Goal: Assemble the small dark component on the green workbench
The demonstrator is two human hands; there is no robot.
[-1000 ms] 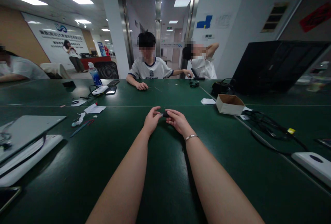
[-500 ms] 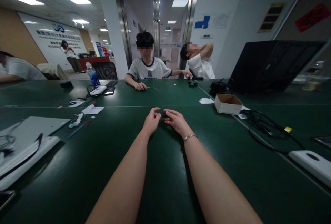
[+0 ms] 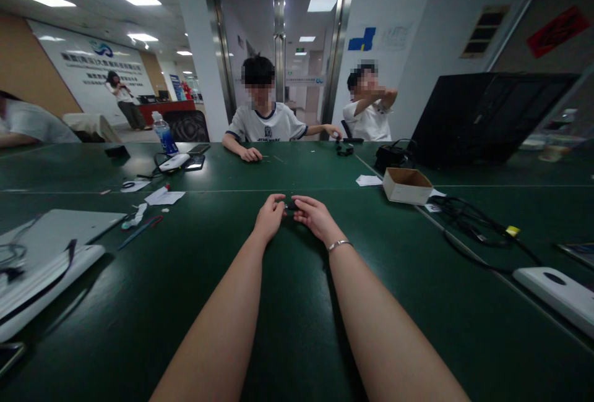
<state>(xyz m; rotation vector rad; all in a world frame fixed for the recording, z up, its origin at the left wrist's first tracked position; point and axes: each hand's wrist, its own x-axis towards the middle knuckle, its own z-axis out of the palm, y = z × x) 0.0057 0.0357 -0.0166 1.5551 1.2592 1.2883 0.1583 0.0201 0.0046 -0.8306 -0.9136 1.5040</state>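
Observation:
Both my hands meet over the green table, with a small black object with a shiny metal end (image 3: 291, 206) between them. My right hand (image 3: 313, 213) grips its black body between thumb and fingers; a silver bracelet is on that wrist. My left hand (image 3: 270, 216) is closed at the metal end, its thumb and index finger curled near the tip. Whatever the left fingers pinch is too small to make out, and the object's exact kind does not show.
Ahead lies a white paper (image 3: 369, 180) beside an open cardboard box (image 3: 407, 186). Black cables (image 3: 473, 219) and a white device (image 3: 552, 287) are at right. On the left are a grey laptop (image 3: 78, 222), paper scraps (image 3: 164, 196) and a bottle (image 3: 164, 133). A person (image 3: 264, 120) sits opposite.
My hands stay nearly in place around the black object, whose metal end now shows less clearly. Across the table, the person at the right has come upright with arms in front.

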